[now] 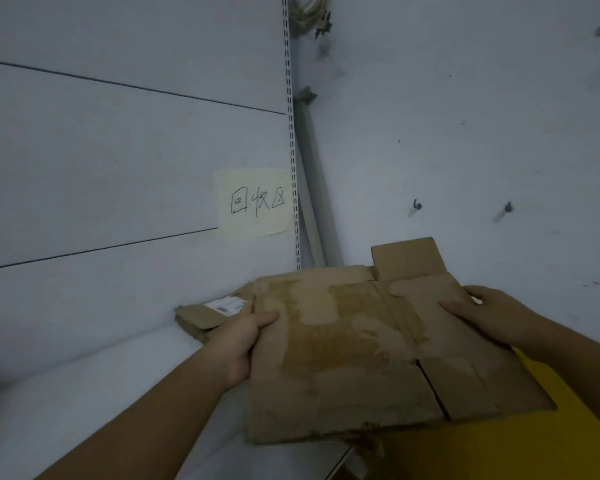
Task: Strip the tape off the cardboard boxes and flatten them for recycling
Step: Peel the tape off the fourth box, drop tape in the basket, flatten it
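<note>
1. Presently, white shelf (84,393) runs along the panelled wall toward the back corner, where a paper note (255,202) with handwritten characters is stuck up. Judged to be the drop-off spot, so the step in hand reads as stacking.
2. Flattened box (361,348) is held above the shelf's right end, level, its surface scuffed pale where tape seems to have been pulled off. No tape strip visible on the upper face; underside hidden.
3. Second flattened box (205,317), bearing a white label, already lies at the back edge of the shelf near the corner, partly under the held one.
4. Left hand (243,337) clamps the held box's left edge, thumb on top, fingers beneath.
5. Right hand (489,313) grips the right edge likewise, thumb on top.
6. Advice: keep the sheet level, slide it toward the corner, square its edges over the lower box, and press the raised far flap (409,258) down before letting go, or the pile may spring.
</note>
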{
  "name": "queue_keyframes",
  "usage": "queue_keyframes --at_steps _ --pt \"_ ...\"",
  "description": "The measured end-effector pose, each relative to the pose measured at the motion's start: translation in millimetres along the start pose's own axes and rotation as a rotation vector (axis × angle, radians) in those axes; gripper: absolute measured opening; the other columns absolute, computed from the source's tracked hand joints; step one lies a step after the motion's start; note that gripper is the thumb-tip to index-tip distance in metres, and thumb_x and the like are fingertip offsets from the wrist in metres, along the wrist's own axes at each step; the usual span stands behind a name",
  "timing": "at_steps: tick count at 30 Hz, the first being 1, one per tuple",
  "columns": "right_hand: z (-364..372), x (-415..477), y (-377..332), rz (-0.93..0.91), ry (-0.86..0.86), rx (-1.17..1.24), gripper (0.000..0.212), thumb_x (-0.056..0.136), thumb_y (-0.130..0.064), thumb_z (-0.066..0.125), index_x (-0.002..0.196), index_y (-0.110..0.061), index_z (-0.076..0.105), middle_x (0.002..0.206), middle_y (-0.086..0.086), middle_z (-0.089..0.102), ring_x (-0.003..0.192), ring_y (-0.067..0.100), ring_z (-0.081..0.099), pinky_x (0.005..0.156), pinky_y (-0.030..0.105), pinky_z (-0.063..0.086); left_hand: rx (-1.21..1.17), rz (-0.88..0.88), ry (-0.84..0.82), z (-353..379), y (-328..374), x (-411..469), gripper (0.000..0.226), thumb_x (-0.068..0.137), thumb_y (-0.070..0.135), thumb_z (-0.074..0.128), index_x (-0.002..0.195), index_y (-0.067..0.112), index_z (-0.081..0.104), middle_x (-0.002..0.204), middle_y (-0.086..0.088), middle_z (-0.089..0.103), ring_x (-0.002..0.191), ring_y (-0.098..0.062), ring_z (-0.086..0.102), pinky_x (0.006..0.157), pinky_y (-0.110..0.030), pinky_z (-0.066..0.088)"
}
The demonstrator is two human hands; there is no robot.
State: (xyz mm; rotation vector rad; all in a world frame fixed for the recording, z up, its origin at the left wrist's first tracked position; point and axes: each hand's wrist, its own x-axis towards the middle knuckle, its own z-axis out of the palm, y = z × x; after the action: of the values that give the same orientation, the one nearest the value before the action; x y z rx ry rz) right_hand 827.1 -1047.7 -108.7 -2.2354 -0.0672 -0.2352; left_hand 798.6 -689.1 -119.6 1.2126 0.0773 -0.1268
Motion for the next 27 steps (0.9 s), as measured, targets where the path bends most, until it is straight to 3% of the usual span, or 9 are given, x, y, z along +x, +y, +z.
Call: queue_keyframes --at_steps 3,7,9,12,14,18,23,25,27 --pt "15 41 7 -0.042 -0.044 -0.008 0.061 0.083 -0.053 0.056 0.131 -0.016 0.048 0.127 0.008 0.056 0.085 0.012 0.056 0.064 0.024 0.044 -0.005 0.026 0.076 0 3 13 0.036 0.091 0.011 0.056 0.121 0.029 0.048 0.108 -0.009 0.067 0.083 -0.031 0.071 0.056 -0.04 0.058" --pt "45 100 0 -0.105 -0.018 -0.02 0.064 0.082 -0.053 0.058 0.132 -0.016 0.044 0.128 0.01 0.054 0.083 0.014 0.053 0.061 0.025 0.041 0.05 0.115 0.173 -13 21 39 0.044 0.091 0.01 0.056 0.128 0.028 0.045 0.112 -0.01 0.064 0.095 -0.033 0.064 0.064 -0.042 0.056" --pt "62 129 -8 -0.114 0.002 -0.017 0.064 0.08 -0.054 0.06 0.128 -0.015 0.043 0.116 0.01 0.058 0.074 0.009 0.052 0.055 0.023 0.039 0.04 0.145 0.195 -26 31 57 0.043 0.091 0.008 0.055 0.128 0.028 0.046 0.114 -0.011 0.063 0.096 -0.034 0.064 0.064 -0.042 0.057" --pt "74 176 -21 -0.149 0.006 -0.057 0.06 0.075 -0.058 0.063 0.115 -0.016 0.044 0.084 -0.006 0.054 0.069 0.007 0.053 0.051 0.023 0.038 -0.001 0.158 0.216 -42 37 84 0.043 0.09 0.007 0.055 0.127 0.028 0.047 0.114 -0.012 0.064 0.098 -0.036 0.064 0.072 -0.047 0.056" --pt "73 204 -30 -0.185 0.022 -0.102 0.055 0.073 -0.06 0.064 0.105 -0.02 0.044 0.079 -0.005 0.055 0.069 0.011 0.056 0.05 0.025 0.039 -0.037 0.156 0.242 -44 34 104 0.04 0.091 0.005 0.055 0.125 0.026 0.049 0.112 -0.012 0.064 0.098 -0.036 0.064 0.076 -0.05 0.055" --pt "86 254 -37 -0.25 0.021 -0.127 0.047 0.076 -0.059 0.061 0.101 -0.022 0.044 0.078 -0.003 0.056 0.068 0.013 0.056 0.05 0.025 0.037 -0.041 0.18 0.352 -44 34 138 0.035 0.09 0.004 0.055 0.116 0.027 0.053 0.108 -0.009 0.067 0.093 -0.032 0.066 0.068 -0.043 0.056" --pt "147 305 -36 -0.355 -0.142 -0.176 0.046 0.083 -0.056 0.055 0.106 -0.017 0.043 0.094 0.001 0.053 0.076 0.016 0.052 0.055 0.027 0.035 0.12 0.125 0.554 -69 41 152 0.028 0.091 0.009 0.055 0.116 0.022 0.055 0.108 -0.011 0.066 0.093 -0.033 0.064 0.064 -0.041 0.056" --pt "174 316 -41 -0.426 -0.204 -0.219 0.05 0.085 -0.056 0.052 0.113 -0.015 0.044 0.096 0.002 0.048 0.08 0.017 0.047 0.059 0.028 0.034 0.223 0.093 0.669 -76 40 151 0.031 0.092 0.011 0.055 0.123 0.016 0.054 0.112 -0.015 0.064 0.097 -0.036 0.062 0.076 -0.047 0.054" --pt "198 324 -46 -0.46 -0.268 -0.229 0.047 0.087 -0.053 0.052 0.111 -0.014 0.044 0.094 0.002 0.05 0.077 0.017 0.047 0.057 0.028 0.034 0.362 0.107 0.872 -78 34 151 0.037 0.092 0.013 0.055 0.128 0.01 0.053 0.114 -0.017 0.063 0.099 -0.037 0.061 0.082 -0.043 0.052"
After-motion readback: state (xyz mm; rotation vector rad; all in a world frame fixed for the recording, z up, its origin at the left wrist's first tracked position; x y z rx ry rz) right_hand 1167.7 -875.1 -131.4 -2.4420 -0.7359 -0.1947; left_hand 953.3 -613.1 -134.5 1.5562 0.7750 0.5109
